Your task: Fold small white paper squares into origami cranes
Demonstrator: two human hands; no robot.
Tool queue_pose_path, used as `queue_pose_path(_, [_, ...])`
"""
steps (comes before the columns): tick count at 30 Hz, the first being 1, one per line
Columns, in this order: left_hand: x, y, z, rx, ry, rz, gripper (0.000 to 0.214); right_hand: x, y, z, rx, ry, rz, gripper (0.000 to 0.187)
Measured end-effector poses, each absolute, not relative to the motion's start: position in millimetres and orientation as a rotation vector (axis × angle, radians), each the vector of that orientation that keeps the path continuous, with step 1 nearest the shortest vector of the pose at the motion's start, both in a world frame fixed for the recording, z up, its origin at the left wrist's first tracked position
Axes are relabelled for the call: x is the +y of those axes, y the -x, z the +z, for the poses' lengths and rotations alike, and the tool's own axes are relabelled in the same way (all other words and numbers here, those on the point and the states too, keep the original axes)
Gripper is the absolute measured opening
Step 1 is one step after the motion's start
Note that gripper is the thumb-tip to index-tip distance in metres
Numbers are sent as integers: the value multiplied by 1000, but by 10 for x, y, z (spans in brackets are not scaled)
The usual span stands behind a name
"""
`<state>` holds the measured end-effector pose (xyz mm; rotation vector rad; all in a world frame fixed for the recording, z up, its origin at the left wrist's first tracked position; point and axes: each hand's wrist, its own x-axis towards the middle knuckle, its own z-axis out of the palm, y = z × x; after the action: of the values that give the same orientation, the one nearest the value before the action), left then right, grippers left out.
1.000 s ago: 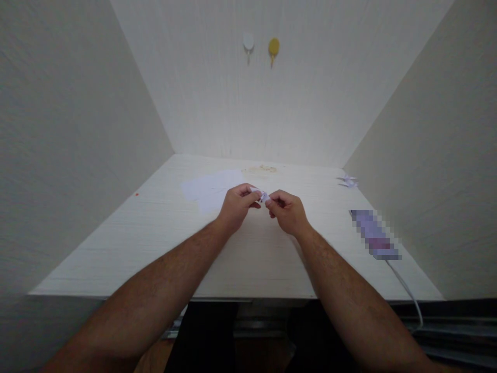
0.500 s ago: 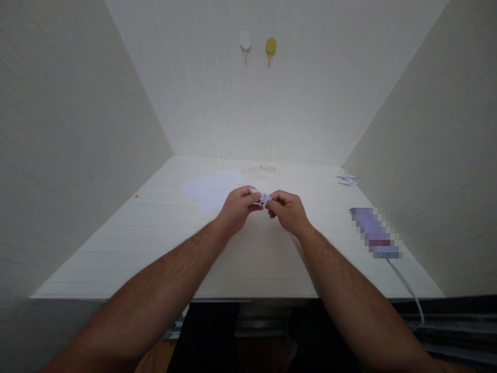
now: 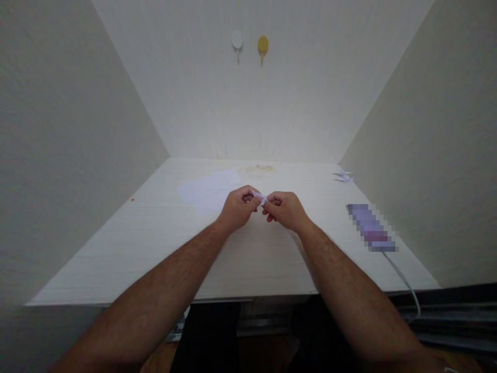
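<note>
Over the middle of the white desk (image 3: 155,259), your left hand (image 3: 239,208) and right hand (image 3: 286,210) faced each other, thumbs and fingers nearly closed, pinching one small folded paper (image 3: 263,199) between them; gripping it from both sides probably steadied so slight a piece; paper sheets (image 3: 207,189) lay flat beyond your left hand, seemingly within easy reach; paper shapes (image 3: 344,177) sat near the right wall (image 3: 423,171), perhaps to avoid crushing; the creases were too small to tell.
</note>
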<state>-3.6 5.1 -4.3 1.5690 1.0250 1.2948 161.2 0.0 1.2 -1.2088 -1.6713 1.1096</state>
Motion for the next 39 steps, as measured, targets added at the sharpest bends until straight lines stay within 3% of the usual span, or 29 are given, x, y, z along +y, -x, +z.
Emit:
queue_pose_path(12, [45, 44, 23, 838, -1087, 1073, 15, 39, -1636, -49, -1667, 1048, 1262, 23])
queue_pose_path(20, [71, 103, 19, 1084, -1480, 1004, 15, 5, -1647, 3, -1788, 1193, 1161, 23])
queue_pose_path(31, [68, 162, 44, 762, -1085, 927, 32, 21, -1757, 1, -1597, 839, 1580, 31])
queue_pose_path(39, [9, 159, 100, 673, -1107, 930, 32, -6, -1806, 38, -1651, 745, 1645, 32])
